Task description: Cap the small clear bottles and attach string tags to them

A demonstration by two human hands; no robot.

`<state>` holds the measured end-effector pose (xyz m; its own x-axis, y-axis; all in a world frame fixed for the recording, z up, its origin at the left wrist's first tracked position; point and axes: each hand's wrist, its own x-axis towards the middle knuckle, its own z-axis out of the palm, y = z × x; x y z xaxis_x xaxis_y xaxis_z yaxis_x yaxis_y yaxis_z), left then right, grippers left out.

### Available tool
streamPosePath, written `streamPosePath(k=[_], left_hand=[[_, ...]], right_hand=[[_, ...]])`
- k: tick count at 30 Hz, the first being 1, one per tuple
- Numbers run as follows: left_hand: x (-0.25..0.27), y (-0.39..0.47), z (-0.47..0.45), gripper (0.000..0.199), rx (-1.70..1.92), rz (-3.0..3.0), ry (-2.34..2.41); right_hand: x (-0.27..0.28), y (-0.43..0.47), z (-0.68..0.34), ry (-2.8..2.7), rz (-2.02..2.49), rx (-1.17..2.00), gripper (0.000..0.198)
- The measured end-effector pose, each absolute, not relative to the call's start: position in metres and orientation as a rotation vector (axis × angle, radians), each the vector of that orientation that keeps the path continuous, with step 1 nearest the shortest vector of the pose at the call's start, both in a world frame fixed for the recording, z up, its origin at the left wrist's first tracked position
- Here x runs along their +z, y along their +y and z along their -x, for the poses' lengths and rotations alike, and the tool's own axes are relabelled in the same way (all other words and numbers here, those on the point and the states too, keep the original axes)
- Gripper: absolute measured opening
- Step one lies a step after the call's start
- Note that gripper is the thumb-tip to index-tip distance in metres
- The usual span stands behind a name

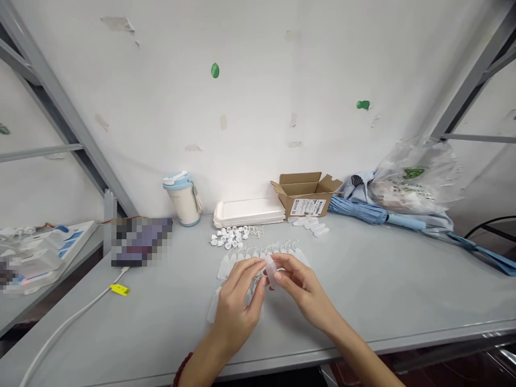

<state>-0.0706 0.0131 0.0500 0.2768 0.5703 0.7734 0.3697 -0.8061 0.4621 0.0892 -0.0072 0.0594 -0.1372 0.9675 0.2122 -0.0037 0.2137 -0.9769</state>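
Observation:
My right hand (308, 290) pinches a small translucent plastic bottle (271, 273) between thumb and fingers, holding it tilted above the table. From the other side my left hand (238, 301) closes its fingers against the bottle's upper end, where a white piece partly shows. Under and behind both hands lie rows of similar flat, whitish bottles (223, 267) with thin curved loops at their tops; the hands hide some of them. Small white caps (229, 236) are heaped farther back, beside some pale loops (256, 231). Several bare translucent bottles (321, 232) lie before the cardboard box.
An open cardboard box (307, 200) and stacked white trays (250, 212) stand by the wall. Left are a cup (183, 200), a blurred phone-like device (143, 242) and a white cable (72, 317). A folded blue umbrella (358, 210) and plastic bag (419, 177) lie right.

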Motion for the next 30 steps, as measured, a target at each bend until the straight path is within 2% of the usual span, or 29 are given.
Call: streamPosePath(k=[7, 16, 20, 25, 30], left_hand=[[0.047, 0.012, 0.080, 0.033, 1.555, -2.476, 0.816], [0.043, 0.008, 0.081, 0.038, 1.342, -2.732, 0.910], [0.043, 0.004, 0.080, 0.038, 1.300, -2.671, 0.932], [0.050, -0.001, 0.087, 0.044, 0.921, -2.599, 0.860], [0.054, 0.000, 0.089, 0.036, 0.696, -2.501, 0.935]], right_hand=[[0.061, -0.008, -0.089, -1.421, 1.068, 1.219, 0.028], [0.063, -0.011, -0.085, -1.407, 1.143, 1.317, 0.027], [0.064, -0.013, -0.090, -1.528, 1.237, 1.247, 0.021], [0.074, -0.014, -0.107, -1.887, 1.391, 1.170, 0.014], [0.073, -0.013, -0.111, -2.029, 1.452, 1.080, 0.016]])
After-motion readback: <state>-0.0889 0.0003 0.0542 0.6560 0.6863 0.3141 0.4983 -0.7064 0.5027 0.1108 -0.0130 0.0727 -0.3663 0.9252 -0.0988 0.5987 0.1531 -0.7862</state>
